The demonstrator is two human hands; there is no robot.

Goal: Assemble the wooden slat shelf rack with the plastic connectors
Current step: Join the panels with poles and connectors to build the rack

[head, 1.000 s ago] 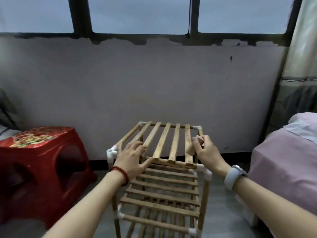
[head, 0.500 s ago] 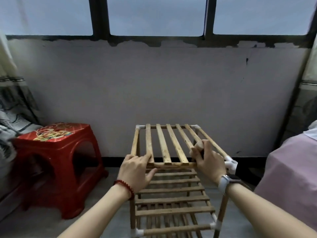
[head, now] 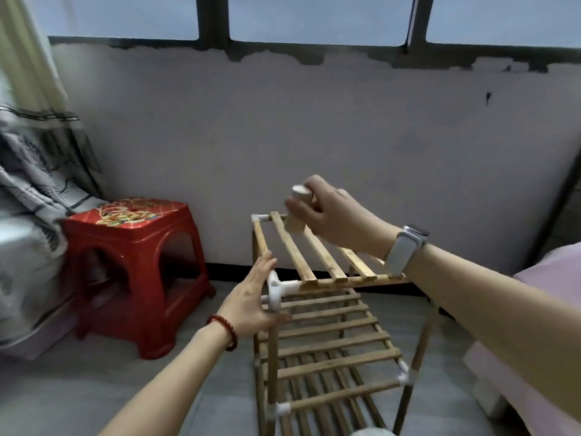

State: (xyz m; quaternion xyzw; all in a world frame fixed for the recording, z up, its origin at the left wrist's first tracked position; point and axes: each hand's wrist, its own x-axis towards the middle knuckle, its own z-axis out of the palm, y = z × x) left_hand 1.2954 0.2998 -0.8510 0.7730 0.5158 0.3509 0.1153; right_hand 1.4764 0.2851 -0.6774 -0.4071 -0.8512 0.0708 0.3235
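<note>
Probably a home bedroom: a pink-covered bed (head: 547, 297), a curtain (head: 28, 58) and a red plastic stool (head: 132, 265).

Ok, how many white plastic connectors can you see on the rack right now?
4 on the rack: top far-left corner, top near-left corner by the left hand, lower near-right corner, lower near-left corner. The right arm may hide others.

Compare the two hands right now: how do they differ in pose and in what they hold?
The left hand is low, fingers straight, pressed flat against the white plastic connector at the rack's near-left top corner; the right hand is raised above the top slat shelf, fingers curled round a short wooden piece with a pale cap. Both wrists wear bands.
</note>
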